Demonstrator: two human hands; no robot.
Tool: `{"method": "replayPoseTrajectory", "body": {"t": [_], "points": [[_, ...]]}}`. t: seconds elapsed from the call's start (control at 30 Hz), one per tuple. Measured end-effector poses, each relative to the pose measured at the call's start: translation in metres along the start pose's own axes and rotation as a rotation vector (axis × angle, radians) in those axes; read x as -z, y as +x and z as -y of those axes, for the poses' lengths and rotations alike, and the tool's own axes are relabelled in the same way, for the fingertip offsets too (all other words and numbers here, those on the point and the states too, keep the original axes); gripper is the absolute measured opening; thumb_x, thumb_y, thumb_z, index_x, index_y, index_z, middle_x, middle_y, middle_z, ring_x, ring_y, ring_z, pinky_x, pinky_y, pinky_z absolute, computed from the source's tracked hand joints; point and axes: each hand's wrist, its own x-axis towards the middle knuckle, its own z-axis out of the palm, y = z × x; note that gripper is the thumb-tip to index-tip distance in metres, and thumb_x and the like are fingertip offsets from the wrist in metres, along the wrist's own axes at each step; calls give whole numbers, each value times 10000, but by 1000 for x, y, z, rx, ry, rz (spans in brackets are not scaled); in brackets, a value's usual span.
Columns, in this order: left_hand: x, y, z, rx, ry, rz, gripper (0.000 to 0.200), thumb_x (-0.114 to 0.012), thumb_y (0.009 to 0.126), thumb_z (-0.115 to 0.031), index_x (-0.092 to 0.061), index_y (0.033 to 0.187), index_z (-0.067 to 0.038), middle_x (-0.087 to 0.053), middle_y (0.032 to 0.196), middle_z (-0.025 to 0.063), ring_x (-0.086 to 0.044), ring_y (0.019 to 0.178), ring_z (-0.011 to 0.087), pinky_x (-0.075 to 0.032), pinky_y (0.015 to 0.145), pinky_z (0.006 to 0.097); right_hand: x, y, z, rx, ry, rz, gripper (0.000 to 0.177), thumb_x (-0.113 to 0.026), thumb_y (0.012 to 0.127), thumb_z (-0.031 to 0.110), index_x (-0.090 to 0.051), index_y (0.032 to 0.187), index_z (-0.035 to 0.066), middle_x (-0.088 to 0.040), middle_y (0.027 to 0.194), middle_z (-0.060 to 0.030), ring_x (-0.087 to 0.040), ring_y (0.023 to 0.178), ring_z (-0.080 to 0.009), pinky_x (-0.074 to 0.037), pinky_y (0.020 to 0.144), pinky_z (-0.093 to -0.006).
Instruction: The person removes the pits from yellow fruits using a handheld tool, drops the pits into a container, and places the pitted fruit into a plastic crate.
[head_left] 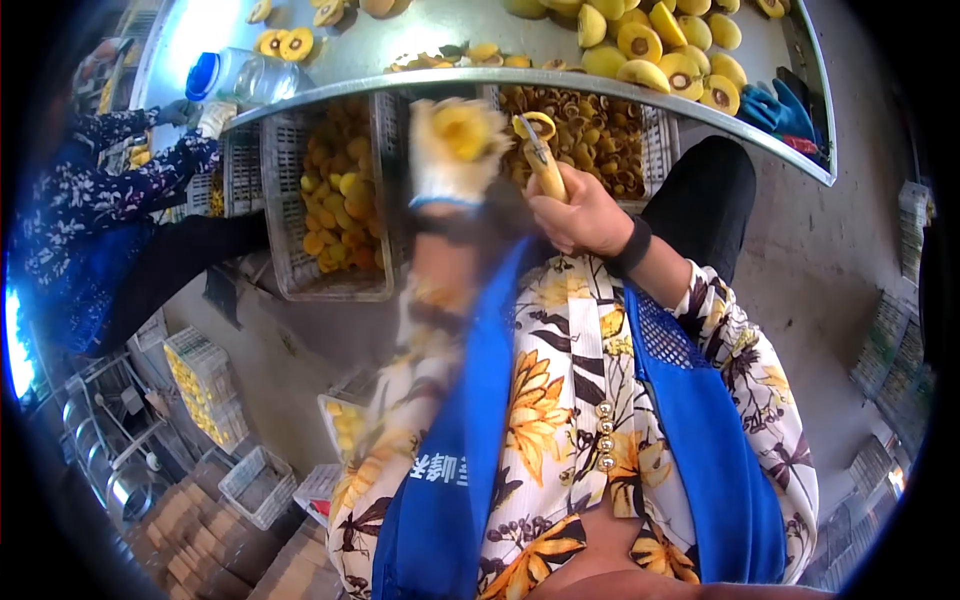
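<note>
Now | gloved left hand (455,150): fingers cup yellow fruit half (465,128) just under bench (640,92), likely so waste falls into crate (655,150) | right hand (585,215): fingers grip coring tool (545,165)

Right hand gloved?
No, the right hand is bare and grips a wooden-handled tool; the white-gloved left hand holds a yellow fruit.

Worktop (380,40) looks like bare shiny sheet metal on my feed, crates (280,200) underneath matt grey plastic mesh. Left hand (452,160) wears a white knit cloth glove (445,180); the fruit (463,128) in it is blurred. Peeler (545,165) handle: smooth, pale, material unclear.
</note>
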Motion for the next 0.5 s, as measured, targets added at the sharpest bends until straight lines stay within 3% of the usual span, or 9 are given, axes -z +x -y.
{"method": "replayPoseTrajectory", "body": {"t": [0.07,0.1,0.13,0.17,0.2,0.3,0.37,0.4,0.5], "points": [[20,-15,-45,-290,230,-9,461,-383,925,-529,-529,787,-114,-565,801,120,-555,697,280,-421,528,349,13,-3,5,-66,-212,-79,135,-584,842,108,-488,901,33,-496,575,-11,-436,388,-75,-356,354,-222],[26,-22,-62,-516,530,-311,374,-496,913,-445,-580,816,-94,-583,839,120,-572,712,284,-464,556,381,20,-3,1,-89,-338,-123,150,-595,837,120,-494,901,29,-505,573,-14,-444,388,-76,-358,356,-224],[38,-26,-81,-712,923,-510,321,-592,876,-370,-644,901,-54,-607,919,122,-597,758,278,-506,638,397,23,-1,2,-145,-486,-178,173,-612,831,140,-504,899,22,-516,571,-19,-448,383,-77,-358,356,-228],[26,-36,-94,-651,1394,-755,302,-643,834,-345,-674,872,-47,-639,887,142,-634,712,253,-523,565,343,27,1,3,-210,-630,-227,198,-628,825,160,-514,897,15,-526,569,-23,-452,379,-79,-357,355,-232],[35,-31,-115,-1121,2165,-880,295,-666,793,-312,-678,955,-66,-645,970,138,-632,849,279,-521,708,365,28,0,3,-214,-563,-218,201,-628,825,163,-515,903,16,-524,568,-23,-453,379,-81,-361,356,-235],[-13,-5,-114,-1127,2034,-517,280,-630,799,-319,-676,965,-98,-628,1061,131,-606,940,305,-494,782,366,40,-1,-7,-248,-293,-137,218,-626,827,183,-522,928,21,-523,573,-29,-476,393,-95,-380,360,-254],[-65,26,-85,-1174,2097,-94,276,-588,822,-298,-651,999,-96,-622,1064,137,-596,972,312,-475,817,373,51,5,-18,-341,-7,-96,237,-622,825,187,-528,953,10,-537,588,-51,-495,401,-111,-398,372,-263],[-78,57,-75,-1211,2141,115,316,-584,824,-291,-617,1078,-105,-591,1158,123,-584,1024,289,-470,861,384,57,7,-26,-387,135,-78,248,-620,825,188,-532,966,4,-544,596,-62,-504,405,-119,-408,378,-268],[-114,133,-33,-970,2563,238,462,-590,813,-263,-478,1242,-133,-493,1306,102,-514,1150,280,-428,968,398,74,9,-91,226,-999,-409,284,-614,821,186,-537,1000,-20,-558,619,-95,-523,419,-142,-425,398,-277]]}}
